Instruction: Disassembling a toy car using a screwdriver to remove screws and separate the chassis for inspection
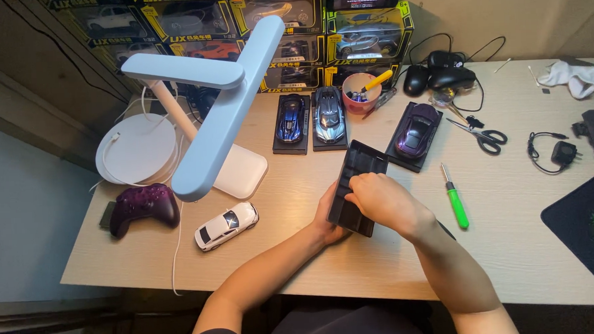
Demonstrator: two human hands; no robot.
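Head view shows my left hand (pixel 327 216) gripping the black base (pixel 357 188) from its left edge, tilted above the tabletop (pixel 514 244). My right hand (pixel 382 200) lies curled over its near end, fingers pressing down; I judge a steady left grip best.

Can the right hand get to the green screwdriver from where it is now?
Probably yes. The right hand rests on the black base, which both hands hold, and the green screwdriver lies just beside it on bare table. Nothing stands between them, but the hand must let go first.
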